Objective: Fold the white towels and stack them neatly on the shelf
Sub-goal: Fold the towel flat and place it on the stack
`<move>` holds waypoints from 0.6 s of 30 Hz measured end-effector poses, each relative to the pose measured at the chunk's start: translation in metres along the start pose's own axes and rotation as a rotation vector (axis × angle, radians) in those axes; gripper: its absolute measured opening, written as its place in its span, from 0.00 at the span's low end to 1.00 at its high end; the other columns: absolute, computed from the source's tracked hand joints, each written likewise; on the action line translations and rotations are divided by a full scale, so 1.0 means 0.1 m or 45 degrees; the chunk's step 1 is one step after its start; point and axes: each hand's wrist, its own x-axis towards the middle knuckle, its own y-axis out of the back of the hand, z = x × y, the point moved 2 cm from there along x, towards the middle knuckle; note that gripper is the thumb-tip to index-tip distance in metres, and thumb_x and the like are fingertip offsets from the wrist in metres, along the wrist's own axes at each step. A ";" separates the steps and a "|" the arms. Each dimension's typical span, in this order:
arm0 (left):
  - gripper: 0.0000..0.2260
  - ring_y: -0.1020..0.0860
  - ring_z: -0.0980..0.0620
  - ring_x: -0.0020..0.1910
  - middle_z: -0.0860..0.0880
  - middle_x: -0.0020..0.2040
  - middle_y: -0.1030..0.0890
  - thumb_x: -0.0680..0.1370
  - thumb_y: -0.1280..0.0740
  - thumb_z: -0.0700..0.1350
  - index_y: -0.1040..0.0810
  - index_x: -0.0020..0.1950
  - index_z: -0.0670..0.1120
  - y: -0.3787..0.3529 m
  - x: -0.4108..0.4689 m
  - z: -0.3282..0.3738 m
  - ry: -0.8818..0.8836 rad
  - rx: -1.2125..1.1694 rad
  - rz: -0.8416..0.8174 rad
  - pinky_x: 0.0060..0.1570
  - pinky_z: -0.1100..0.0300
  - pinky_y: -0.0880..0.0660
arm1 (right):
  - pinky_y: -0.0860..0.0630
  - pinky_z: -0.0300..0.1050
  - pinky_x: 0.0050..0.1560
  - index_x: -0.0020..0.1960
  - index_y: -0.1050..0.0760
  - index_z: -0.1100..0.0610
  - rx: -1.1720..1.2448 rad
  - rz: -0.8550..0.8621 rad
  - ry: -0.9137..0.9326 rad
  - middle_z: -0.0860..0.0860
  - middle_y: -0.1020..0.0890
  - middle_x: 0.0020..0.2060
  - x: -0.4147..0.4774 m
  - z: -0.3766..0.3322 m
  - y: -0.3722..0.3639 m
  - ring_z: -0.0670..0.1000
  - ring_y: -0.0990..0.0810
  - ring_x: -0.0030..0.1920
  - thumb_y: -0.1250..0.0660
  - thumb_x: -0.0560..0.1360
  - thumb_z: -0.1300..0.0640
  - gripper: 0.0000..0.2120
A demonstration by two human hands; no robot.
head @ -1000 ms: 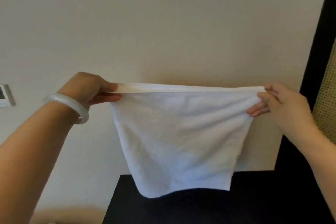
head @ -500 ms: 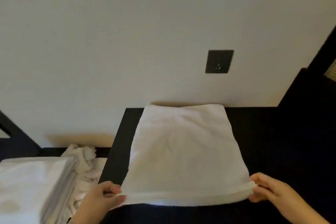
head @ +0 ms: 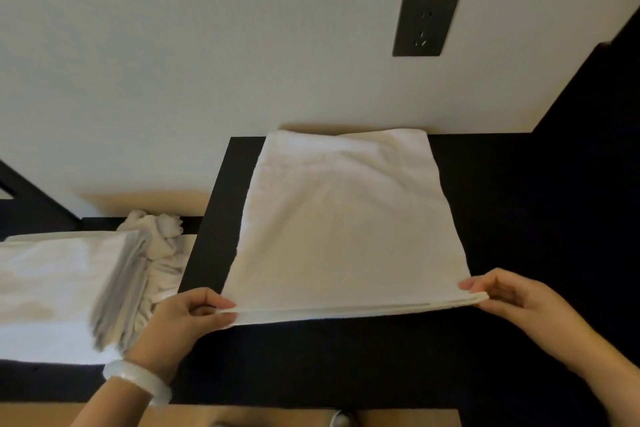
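While both hands [head: 183, 319] [head: 519, 302] pinch its corners, the towel [head: 343, 218] lies flat.

- The left hand [head: 183, 317] has a thick, smooth bangle [head: 136, 380] round its wrist, milky white and faintly translucent, at seven o'clock.
- The right hand [head: 512, 302], at four o'clock, and both forearms are bare.

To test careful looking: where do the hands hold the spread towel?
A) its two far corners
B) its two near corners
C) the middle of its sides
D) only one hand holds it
B: the left hand and the right hand each pinch a near corner of the towel.
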 end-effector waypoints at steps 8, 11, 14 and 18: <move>0.07 0.29 0.59 0.60 0.57 0.62 0.29 0.78 0.32 0.44 0.21 0.51 0.57 -0.03 0.06 0.25 -0.369 0.929 0.073 0.66 0.60 0.32 | 0.27 0.43 0.63 0.47 0.22 0.41 -0.529 0.315 -0.046 0.41 0.22 0.55 0.06 -0.34 0.06 0.44 0.22 0.57 0.39 0.80 0.62 0.16; 0.17 0.37 0.50 0.74 0.53 0.75 0.39 0.80 0.37 0.50 0.29 0.70 0.52 -0.45 0.22 0.53 -0.716 0.903 0.280 0.73 0.55 0.39 | 0.37 0.40 0.68 0.65 0.25 0.47 -0.379 0.516 0.230 0.46 0.26 0.67 0.34 -0.70 -0.29 0.47 0.30 0.67 0.40 0.81 0.59 0.15; 0.27 0.59 0.47 0.79 0.49 0.80 0.59 0.83 0.51 0.59 0.52 0.80 0.53 -0.86 0.48 0.56 -0.737 1.226 0.242 0.77 0.46 0.57 | 0.53 0.43 0.77 0.78 0.41 0.50 -0.529 0.378 0.349 0.47 0.43 0.78 0.59 -0.82 -0.74 0.48 0.47 0.78 0.48 0.83 0.49 0.23; 0.34 0.69 0.47 0.76 0.50 0.77 0.69 0.70 0.79 0.67 0.73 0.75 0.58 -0.86 0.62 0.19 -0.624 1.360 0.299 0.74 0.38 0.64 | 0.67 0.47 0.76 0.80 0.58 0.48 -0.772 0.332 0.332 0.47 0.58 0.80 0.63 -0.64 -1.04 0.47 0.62 0.78 0.73 0.73 0.38 0.38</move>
